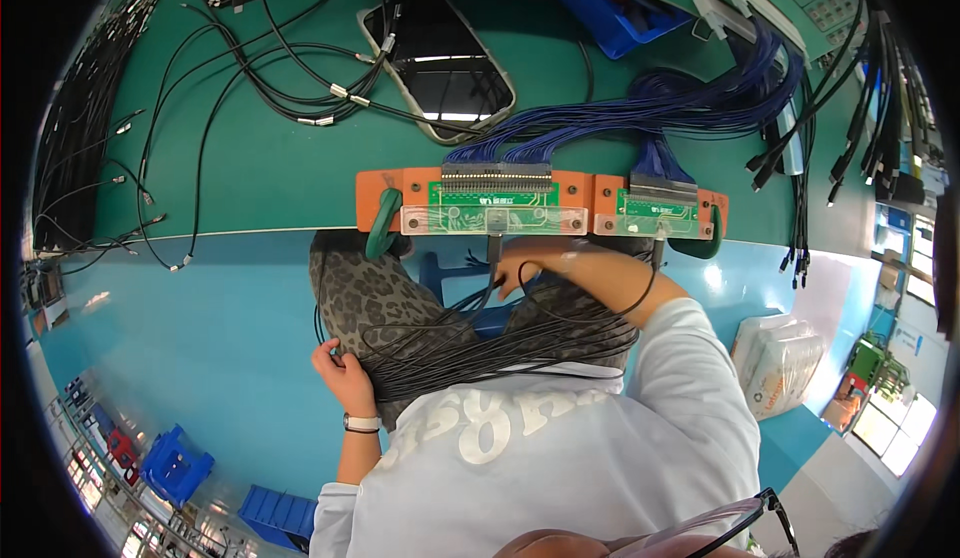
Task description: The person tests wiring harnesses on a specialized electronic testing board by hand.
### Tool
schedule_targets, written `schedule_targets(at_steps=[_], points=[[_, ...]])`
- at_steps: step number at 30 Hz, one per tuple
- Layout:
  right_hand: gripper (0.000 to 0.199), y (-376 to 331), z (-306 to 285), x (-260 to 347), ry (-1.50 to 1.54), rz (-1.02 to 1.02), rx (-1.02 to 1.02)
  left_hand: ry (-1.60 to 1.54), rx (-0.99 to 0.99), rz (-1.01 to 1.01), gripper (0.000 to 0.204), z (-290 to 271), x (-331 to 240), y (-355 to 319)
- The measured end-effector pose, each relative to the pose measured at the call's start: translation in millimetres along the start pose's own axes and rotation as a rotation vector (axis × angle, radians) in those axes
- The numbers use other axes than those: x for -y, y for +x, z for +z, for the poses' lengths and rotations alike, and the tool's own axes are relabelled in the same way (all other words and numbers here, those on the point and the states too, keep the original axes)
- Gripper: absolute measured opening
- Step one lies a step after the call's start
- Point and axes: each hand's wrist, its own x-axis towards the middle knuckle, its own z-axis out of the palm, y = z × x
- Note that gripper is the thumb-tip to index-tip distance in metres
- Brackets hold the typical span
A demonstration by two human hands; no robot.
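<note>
A bundle of black cables (470,363) lies across my lap. My left hand (345,378) is beside my left thigh at the bundle's left end, its fingers closed on a thin black cable. In front of my lap, my right hand (520,266) reaches in under the table edge, with its fingers closed about a black cable hanging from the left green circuit board (500,198); its fingertips are partly hidden. A second cable hangs from the right green circuit board (655,208). Both boards sit on orange mounts (376,186) at the table edge, with dark blue wires (620,118) behind.
A phone (445,63) lies on the green table (270,168) near loose black cables (290,108). Thick black cable bundles are at the far left (100,88) and hang at the right (880,108). A blue bin (610,13) stands at the back. Green clamp handles (382,223) flank the mounts.
</note>
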Motion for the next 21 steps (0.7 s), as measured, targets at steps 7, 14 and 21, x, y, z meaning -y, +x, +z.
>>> schedule_targets(at_steps=[7,14,21], points=[[0.045,-177,42,-15,0.121,-0.135,-0.394,0.057,0.040,0.070,0.023,9,-15,0],[0.058,-206,102,11,-0.288,0.092,-0.744,0.131,0.339,0.265,0.010,3,-15,-4],[0.061,-260,232,48,0.534,0.564,-0.619,0.167,0.344,0.284,0.004,27,-34,-16]])
